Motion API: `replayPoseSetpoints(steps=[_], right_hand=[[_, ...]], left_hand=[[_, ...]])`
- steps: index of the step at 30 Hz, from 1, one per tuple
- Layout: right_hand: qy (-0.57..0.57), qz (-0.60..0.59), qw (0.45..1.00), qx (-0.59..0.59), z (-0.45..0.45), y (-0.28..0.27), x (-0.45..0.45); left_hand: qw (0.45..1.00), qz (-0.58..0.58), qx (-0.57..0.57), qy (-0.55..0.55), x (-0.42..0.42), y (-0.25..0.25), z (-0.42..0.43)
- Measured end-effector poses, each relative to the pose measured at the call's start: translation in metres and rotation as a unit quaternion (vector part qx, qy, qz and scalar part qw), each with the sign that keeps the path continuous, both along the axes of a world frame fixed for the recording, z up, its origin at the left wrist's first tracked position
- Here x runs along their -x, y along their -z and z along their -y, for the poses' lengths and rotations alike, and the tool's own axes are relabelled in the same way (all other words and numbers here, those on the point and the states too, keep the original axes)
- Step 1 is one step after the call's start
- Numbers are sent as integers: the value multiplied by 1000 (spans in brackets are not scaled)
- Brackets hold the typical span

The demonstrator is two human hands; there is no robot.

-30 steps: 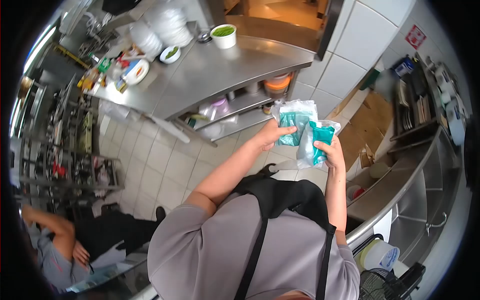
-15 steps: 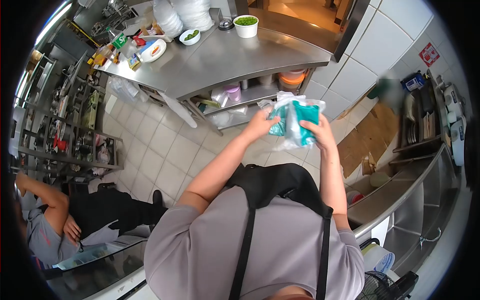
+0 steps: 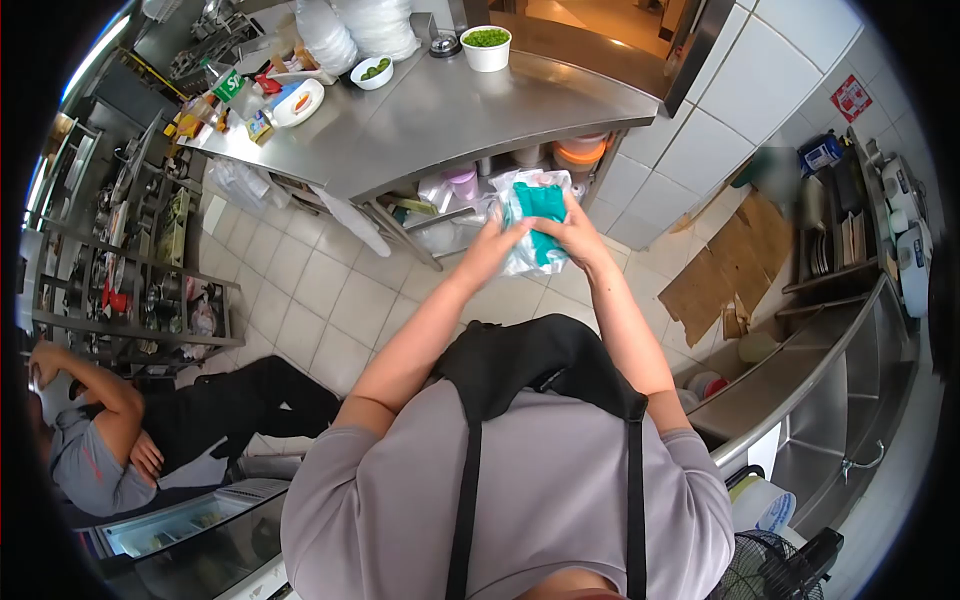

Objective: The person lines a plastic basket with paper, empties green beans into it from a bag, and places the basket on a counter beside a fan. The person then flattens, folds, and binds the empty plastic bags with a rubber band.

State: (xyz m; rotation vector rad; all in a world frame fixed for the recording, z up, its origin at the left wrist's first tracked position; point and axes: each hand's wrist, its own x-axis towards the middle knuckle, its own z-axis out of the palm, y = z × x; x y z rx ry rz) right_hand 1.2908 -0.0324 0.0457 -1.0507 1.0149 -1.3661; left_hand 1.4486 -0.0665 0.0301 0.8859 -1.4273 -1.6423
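Observation:
Two clear plastic packets with teal contents [image 3: 538,212] are stacked together in front of my chest, above the tiled floor. My left hand [image 3: 492,250] grips their left side, thumb on top and slightly blurred. On the right side, my right hand [image 3: 580,238] is closed on the same packets, its thumb lying across the teal part. The fingers beneath the packets are hidden. Beyond them stands a steel counter [image 3: 420,125] with a white tub of chopped greens [image 3: 487,50] and a small bowl of green pieces [image 3: 372,74].
A co-worker in grey and black [image 3: 100,460] is at the lower left beside an open chiller [image 3: 180,520]. Metal shelving [image 3: 130,270] lines the left. Flattened cardboard [image 3: 725,265] lies on the floor at right, near a steel sink [image 3: 830,400] and a fan [image 3: 765,570].
Both hands have moved left and closer together. The packets, side by side earlier, now overlap in one stack. The co-worker's raised arm has shifted slightly.

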Motion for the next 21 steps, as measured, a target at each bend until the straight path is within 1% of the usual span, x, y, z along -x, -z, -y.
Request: replayPoseSetpoints(steps=[2, 5, 6, 7, 8, 9, 11, 12, 15, 19, 20, 21], right_hand=[[15, 0, 1000, 18, 2, 11, -11], [144, 78, 986, 6, -4, 15, -18], [106, 145, 982, -66, -9, 17, -12], [26, 229, 968, -99, -15, 18, -7], [-56, 309, 940, -134, -22, 20, -3], [-136, 383, 898, -168, -25, 20, -3], [-129, 326, 922, -168, -27, 21, -6], [-122, 297, 932, -168, -28, 22, -9], [-78, 262, 950, -148, -27, 36, -14], [25, 291, 946, -141, -32, 40, -22], [-2, 332, 929, -162, -30, 48, -19], [6, 307, 942, -138, -29, 53, -20]], left_hand=[[990, 76, 119, -19, 2, -24, -16], [1000, -1, 21, 16, -6, -16, -8], [999, 3, -14, 36, -7, -18, -7], [997, 8, -50, 53, -9, -20, -9], [994, 12, -87, 69, -13, -20, -12], [990, 11, -107, 87, -17, -20, -12], [980, 5, -150, 129, -23, -15, -14], [979, 12, -152, 135, -25, -9, -14], [980, 29, -154, 121, -24, 4, -17], [970, -4, -210, 121, -25, 9, -24], [969, -2, -218, 118, -27, 15, -25], [967, 1, -225, 117, -27, 21, -25]])
